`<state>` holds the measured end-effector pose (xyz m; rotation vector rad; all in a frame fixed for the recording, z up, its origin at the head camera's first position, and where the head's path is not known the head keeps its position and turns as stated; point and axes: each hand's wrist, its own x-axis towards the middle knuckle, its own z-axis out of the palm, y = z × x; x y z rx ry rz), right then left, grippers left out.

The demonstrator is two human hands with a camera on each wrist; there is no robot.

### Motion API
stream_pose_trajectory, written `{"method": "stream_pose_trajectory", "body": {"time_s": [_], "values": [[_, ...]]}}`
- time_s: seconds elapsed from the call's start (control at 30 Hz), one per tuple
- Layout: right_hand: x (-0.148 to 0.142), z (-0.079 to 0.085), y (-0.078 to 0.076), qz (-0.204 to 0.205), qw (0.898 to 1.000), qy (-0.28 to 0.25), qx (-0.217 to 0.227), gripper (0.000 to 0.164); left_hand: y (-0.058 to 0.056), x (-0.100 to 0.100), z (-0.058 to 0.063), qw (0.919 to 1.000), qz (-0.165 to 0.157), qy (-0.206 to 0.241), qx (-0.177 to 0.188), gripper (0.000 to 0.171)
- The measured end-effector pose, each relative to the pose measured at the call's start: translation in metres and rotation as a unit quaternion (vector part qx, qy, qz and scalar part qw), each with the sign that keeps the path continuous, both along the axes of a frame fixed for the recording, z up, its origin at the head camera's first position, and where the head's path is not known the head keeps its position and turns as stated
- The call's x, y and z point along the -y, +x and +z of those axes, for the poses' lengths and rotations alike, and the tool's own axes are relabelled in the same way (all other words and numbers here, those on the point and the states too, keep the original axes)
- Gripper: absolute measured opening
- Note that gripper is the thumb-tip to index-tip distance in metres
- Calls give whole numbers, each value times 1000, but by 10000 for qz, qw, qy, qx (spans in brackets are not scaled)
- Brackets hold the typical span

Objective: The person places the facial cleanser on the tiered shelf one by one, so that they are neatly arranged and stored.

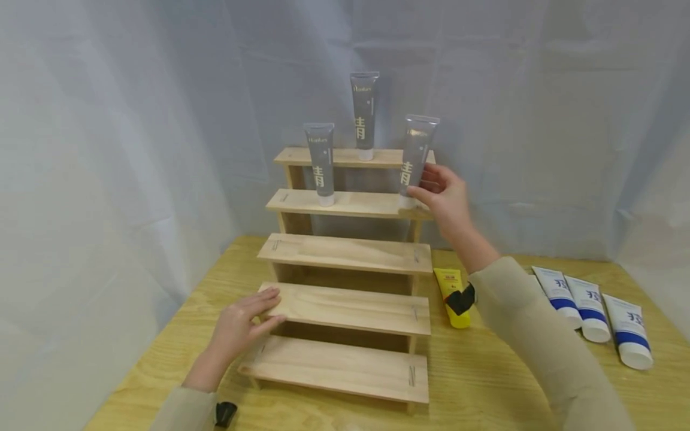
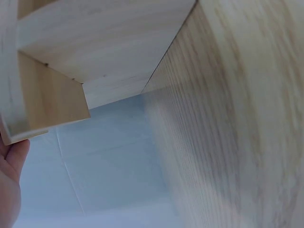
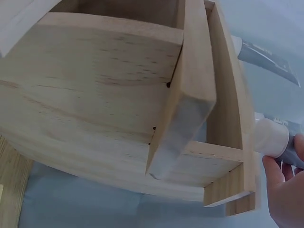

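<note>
The right hand (image 1: 450, 200), partly closed, pinches a translucent grey, white-capped plastic tube (image 1: 417, 146) at its fingertips; the left hand (image 1: 242, 320), loosely extended, touches a pale wooden five-step rack (image 1: 345, 254) beside it.

At least seven tubes (image 1: 417, 146), five shelves (image 1: 345, 254), two hands (image 1: 451, 203)

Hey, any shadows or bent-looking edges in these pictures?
Head view: a soft shadow on the middle shelf; left wrist view: shade on the table beside the wooden stand; right wrist view: a long board looks bowed, probably lens distortion.
</note>
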<state>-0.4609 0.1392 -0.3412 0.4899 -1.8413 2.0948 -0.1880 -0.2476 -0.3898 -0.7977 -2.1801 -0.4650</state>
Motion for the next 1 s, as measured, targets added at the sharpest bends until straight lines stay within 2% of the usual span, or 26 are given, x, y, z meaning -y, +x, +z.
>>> {"method": "stream_pose_trajectory", "body": {"time_s": [0.03,0.07,0.13,0.17,0.2,0.23,0.3,0.33,0.37,0.4,0.5,0.57,0.63,0.7,0.77,0.8,0.83,0.9,0.97,1.0], "values": [[-1,-9,-13,41,9999,-78,-133,66,0,0,0,10000,8,-4,12,58],[0,-10,-17,107,9997,-159,-144,66,0,0,0,10000,13,-3,22,58],[7,-1,-5,164,9996,-212,-41,66,0,1,0,10000,18,3,29,58],[13,17,23,202,9996,-211,54,61,0,1,-1,10000,18,5,31,58],[18,29,41,220,9994,-205,189,60,0,1,-1,10000,13,6,24,58],[17,18,24,220,9995,-228,71,62,0,1,-1,10000,19,5,24,58],[23,28,42,148,9998,-120,89,57,0,0,0,10000,16,0,7,58],[25,32,46,121,9997,-89,216,56,0,0,0,10000,6,1,3,58],[26,30,43,113,9996,-63,235,56,0,0,0,10000,-3,1,-4,58],[23,15,19,56,9999,6,150,58,0,0,0,10000,-8,4,-8,57],[18,-10,-17,1,9998,118,-137,58,1,-1,0,10000,-14,8,9,57],[14,-31,-44,-14,9986,143,-513,58,1,-1,0,10000,1,5,44,56],[11,-42,-62,-46,9974,209,-691,58,1,-2,0,10000,30,3,90,56],[10,-43,-64,-86,9979,273,-578,58,1,-2,0,9999,51,3,130,55],[12,-33,-49,-68,9989,283,-381,58,1,-2,0,9999,62,4,153,55],[15,-14,-20,-27,9994,280,-203,56,1,-2,0,9999,71,3,153,56],[18,2,2,-30,9995,317,25,55,1,-2,0,9999,69,6,153,56],[23,20,30,42,9995,234,221,54,1,-2,1,9999,65,7,149,56],[26,29,47,73,9997,181,123,53,1,-3,1,9999,59,11,131,57],[26,30,49,184,9998,92,84,52,1,-3,1,9999,52,12,117,57]]}}
